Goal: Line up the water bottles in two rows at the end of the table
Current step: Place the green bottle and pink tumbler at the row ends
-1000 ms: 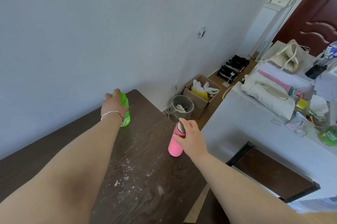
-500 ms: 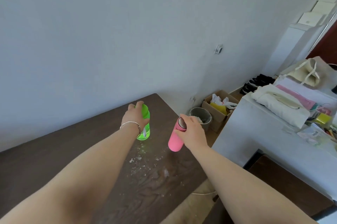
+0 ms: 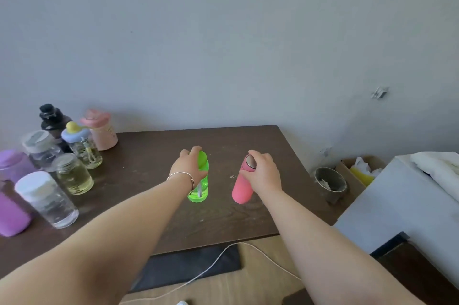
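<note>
— Hands?

— Both arms stretched forward over the dark table (image 3: pixel 154 148), forearms bare. Left hand (image 3: pixel 188 168) wrapped around the neck of the green bottle (image 3: pixel 200 189) from above, fingers curled over the cap, thumb hidden behind; thin bracelet (image 3: pixel 180 176) at the wrist. Right hand (image 3: pixel 264 171) clamped on the upper half of the pink bottle (image 3: pixel 241 191), thumb hooked by the silvery cap, fingers folded round the far side.

— Bottles upright?

— Green one upright, base on the wood. Pink one leaning, top tilted to the right; hard to tell whether its base touches the table. Well apart from each other, side by side near the right end of the table, between near and far edge.

— And the rest?

— Clustered at the left: pale pink bottle (image 3: pixel 101 130) and black bottle (image 3: pixel 51 118) far against the wall, blue-lidded bottle with yellow knob (image 3: pixel 82 145), grey-lidded jar (image 3: pixel 41 148), jar of yellowish liquid (image 3: pixel 73 174), clear bottle with white lid (image 3: pixel 47 199), purple bottle (image 3: pixel 12 193) nearest the left edge.

— Changed since half a second ago?

— Same grips on both bottles. View swung left: cluster now in sight, boxes and shoes at the right mostly out of frame. Bin (image 3: pixel 330 183) on the floor still visible beyond the right end.
</note>
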`<state>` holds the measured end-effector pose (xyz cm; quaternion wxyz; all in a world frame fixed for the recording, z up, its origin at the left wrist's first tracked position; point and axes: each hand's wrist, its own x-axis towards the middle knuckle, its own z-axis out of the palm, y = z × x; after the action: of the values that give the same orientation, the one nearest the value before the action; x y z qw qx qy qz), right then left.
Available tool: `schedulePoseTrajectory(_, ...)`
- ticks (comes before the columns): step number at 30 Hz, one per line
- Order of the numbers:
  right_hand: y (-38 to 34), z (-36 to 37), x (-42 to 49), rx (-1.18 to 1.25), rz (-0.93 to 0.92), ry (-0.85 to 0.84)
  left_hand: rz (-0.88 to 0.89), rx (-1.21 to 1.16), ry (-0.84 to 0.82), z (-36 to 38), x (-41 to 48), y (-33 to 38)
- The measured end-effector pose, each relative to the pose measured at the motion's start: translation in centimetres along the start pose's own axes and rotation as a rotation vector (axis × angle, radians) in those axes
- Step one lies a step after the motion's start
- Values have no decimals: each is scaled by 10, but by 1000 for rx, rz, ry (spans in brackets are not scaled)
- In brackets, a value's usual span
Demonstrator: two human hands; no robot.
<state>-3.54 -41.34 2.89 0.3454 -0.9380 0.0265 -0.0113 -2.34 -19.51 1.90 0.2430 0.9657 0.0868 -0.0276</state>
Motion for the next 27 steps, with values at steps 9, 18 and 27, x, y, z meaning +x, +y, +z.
schedulePoseTrajectory(9,-86,74,-46,-13,-136,-122,-151,5,98,-52,-64,-124)
schedulePoseTrajectory(18,-185,174,-99,-50,-226,-208,-209,3,90,-105,-110,-261)
schedulePoseTrajectory(27,-287,276,-157,-106,-267,-271,-200,48,41,-155,-141,-393)
